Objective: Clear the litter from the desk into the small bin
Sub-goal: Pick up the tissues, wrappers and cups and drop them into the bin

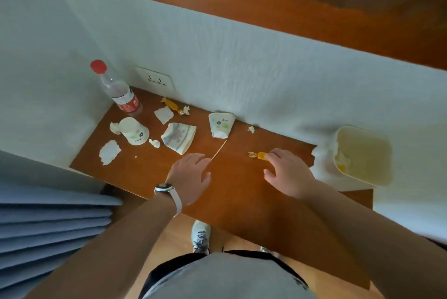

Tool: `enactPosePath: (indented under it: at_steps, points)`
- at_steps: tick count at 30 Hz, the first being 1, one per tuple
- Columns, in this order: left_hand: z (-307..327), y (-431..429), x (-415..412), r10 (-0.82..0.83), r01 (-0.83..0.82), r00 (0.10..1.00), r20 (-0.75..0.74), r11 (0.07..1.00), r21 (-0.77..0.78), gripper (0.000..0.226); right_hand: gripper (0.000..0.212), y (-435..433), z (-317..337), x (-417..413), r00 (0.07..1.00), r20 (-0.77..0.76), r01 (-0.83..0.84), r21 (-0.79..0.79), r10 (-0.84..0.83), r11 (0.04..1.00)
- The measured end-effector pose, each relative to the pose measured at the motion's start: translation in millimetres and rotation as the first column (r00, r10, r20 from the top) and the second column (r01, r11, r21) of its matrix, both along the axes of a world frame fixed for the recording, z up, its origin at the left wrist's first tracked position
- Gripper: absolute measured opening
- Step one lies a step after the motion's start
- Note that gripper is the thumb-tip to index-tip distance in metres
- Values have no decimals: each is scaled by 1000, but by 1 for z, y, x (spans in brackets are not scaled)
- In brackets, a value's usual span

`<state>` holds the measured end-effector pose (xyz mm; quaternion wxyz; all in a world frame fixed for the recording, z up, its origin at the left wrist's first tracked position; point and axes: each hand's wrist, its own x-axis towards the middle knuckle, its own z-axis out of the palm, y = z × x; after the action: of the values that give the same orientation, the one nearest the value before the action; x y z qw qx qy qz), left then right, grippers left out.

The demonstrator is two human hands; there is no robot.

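Litter lies on the brown desk (242, 192): two paper cups on their sides (133, 131) (221, 124), a crushed patterned cup (179, 137), torn tissue scraps (109, 152) (164, 115), a gold candy wrapper (172, 105) and a thin wooden stick (219, 150). My left hand (189, 176) rests palm down, fingertips at the stick's near end. My right hand (287, 173) touches a yellow candy wrapper (257, 155) with its fingertips. The small cream bin (362, 156) stands at the desk's right end with some scraps inside.
A plastic bottle with a red cap (118, 90) stands in the back left corner by a wall socket (156, 78). White walls close in the desk at the back and left. Blue folded fabric (48, 226) lies at the lower left. A shoe (200, 236) shows below the desk edge.
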<state>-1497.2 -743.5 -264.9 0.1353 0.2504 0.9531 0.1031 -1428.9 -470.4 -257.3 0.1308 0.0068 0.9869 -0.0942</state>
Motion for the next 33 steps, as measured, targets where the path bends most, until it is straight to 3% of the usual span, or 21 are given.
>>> enactPosePath:
  at_steps: [6,14,21,26,33]
  points:
    - [-37,-8,-38,-143,144,990,-19,987,68,39,44,-8,-15,-24,991,68,110,104,-118,988]
    - [-69,-2,-56,-204,204,979,-13,979,-4,35,51,-26,-46,-32,951,166,235,155,-260,960]
    - [-74,7,-59,-192,193,980,-59,981,13,13,33,-32,-60,-20,934,110,322,148,-339,935]
    - [-70,19,-58,-110,110,994,16,993,-41,15,28,-34,-64,-7,930,114,335,127,-350,933]
    - [-66,23,-53,-122,123,992,19,986,-110,11,26,-36,-54,10,936,94,336,57,-340,940]
